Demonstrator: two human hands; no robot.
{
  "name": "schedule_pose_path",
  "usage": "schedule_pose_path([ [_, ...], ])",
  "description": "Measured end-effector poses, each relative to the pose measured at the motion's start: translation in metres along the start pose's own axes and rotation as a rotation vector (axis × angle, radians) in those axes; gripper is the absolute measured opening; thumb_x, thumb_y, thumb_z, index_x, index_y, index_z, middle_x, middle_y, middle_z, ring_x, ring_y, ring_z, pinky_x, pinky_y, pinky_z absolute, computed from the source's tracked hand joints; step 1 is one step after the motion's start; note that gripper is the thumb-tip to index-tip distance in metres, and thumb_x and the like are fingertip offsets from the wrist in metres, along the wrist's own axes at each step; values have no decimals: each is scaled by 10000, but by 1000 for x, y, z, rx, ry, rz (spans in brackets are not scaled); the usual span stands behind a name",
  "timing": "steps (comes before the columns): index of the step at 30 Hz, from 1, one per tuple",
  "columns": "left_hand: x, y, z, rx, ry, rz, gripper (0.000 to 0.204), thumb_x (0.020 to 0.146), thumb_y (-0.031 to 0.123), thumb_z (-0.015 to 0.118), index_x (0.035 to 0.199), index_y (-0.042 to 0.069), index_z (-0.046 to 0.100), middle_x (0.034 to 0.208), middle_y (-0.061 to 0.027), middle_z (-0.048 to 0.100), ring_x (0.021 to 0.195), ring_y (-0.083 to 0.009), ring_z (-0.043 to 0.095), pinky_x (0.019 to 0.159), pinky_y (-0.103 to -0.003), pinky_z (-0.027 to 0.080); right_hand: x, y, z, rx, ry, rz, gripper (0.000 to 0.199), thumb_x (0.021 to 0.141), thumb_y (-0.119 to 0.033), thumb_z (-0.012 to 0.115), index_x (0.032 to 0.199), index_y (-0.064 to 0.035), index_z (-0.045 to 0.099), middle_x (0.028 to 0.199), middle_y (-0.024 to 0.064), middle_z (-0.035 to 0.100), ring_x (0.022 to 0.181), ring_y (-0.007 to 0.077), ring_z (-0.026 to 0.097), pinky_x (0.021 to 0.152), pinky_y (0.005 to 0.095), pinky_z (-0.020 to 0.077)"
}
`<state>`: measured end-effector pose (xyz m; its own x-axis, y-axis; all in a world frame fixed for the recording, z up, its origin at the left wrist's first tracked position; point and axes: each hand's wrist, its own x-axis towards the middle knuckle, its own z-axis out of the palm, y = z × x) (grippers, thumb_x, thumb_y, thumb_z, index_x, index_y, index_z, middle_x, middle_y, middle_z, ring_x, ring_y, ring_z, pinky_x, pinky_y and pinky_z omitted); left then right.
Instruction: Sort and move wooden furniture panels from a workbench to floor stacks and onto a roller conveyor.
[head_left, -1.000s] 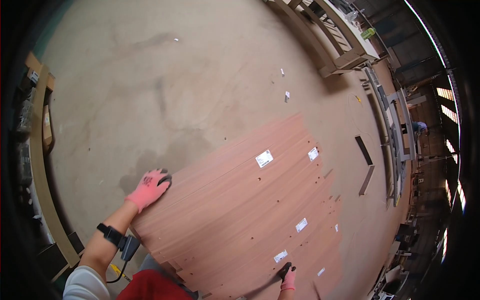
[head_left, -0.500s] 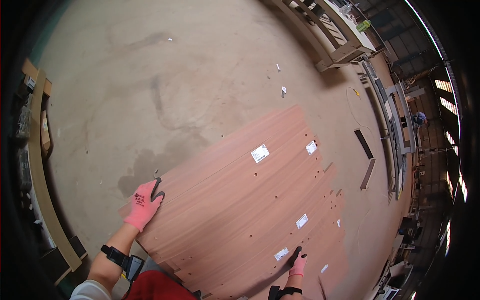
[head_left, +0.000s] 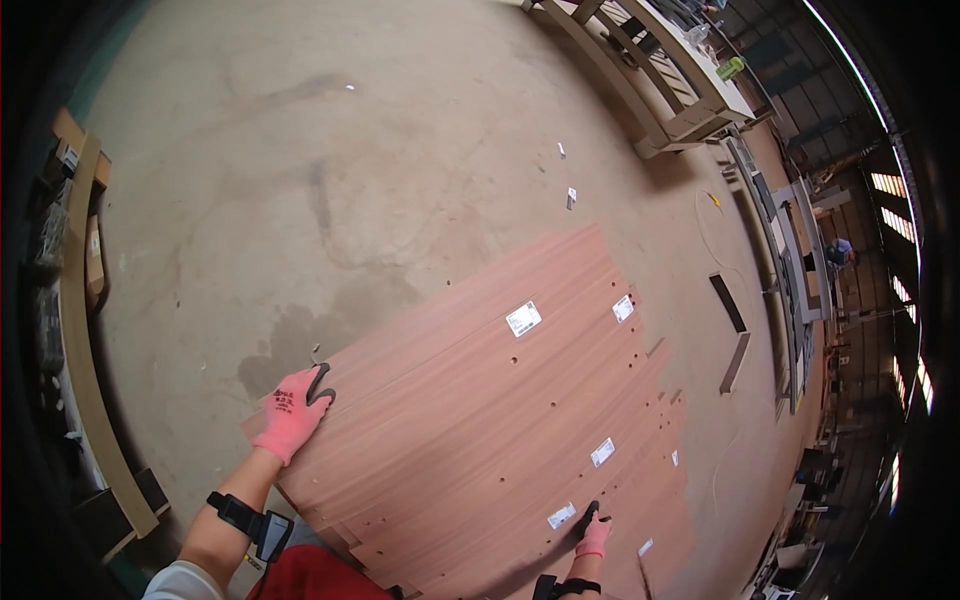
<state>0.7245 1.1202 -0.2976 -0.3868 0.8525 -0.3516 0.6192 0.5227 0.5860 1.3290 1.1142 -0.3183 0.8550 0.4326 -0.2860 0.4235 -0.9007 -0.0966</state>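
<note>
Reddish-brown wood-grain panels (head_left: pixel 430 410) with drilled holes and white labels lie on the floor before me, their right-hand ends stepped. My left hand (head_left: pixel 290 415), in a pink glove with dark fingertips, is closed on the far left edge of a panel, its thumb on the upper face. Further right and nearer to me, my right hand (head_left: pixel 594 535), gloved the same way, touches the panels beside a white label (head_left: pixel 561 516). Its index finger is stretched out and the thumb stands apart; the other fingers are partly hidden.
A wooden workbench (head_left: pixel 690 125) stands at the far right, with a green bottle (head_left: pixel 731 69) on it. Two dark strips (head_left: pixel 728 302) lie on the floor right of the panels. A long board (head_left: pixel 82 330) runs along the left. Another person (head_left: pixel 840 251) is far off right.
The view has shifted slightly, so floor and bench sit a little lower in it. Both hands keep their places on the panels.
</note>
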Motion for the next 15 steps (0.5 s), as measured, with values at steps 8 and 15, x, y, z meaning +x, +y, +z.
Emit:
schedule_pose_path([
  [8,-1,-2,2,-10,8,-12,518,809,302,645,1275,102,542,1256,-108,573,1181,-274,514,988,-382,413,2,1,1,-39,10,9,711,857,-359,669,1379,33,388,1396,273,398,1292,385,393,1074,416,342],
  [15,-9,-4,6,-32,58,-11,500,792,264,651,1258,104,566,1236,-118,582,1158,-285,527,981,-382,417,13,4,2,-66,11,-22,709,854,-372,671,1364,40,402,1359,262,446,1266,380,426,1045,420,372],
])
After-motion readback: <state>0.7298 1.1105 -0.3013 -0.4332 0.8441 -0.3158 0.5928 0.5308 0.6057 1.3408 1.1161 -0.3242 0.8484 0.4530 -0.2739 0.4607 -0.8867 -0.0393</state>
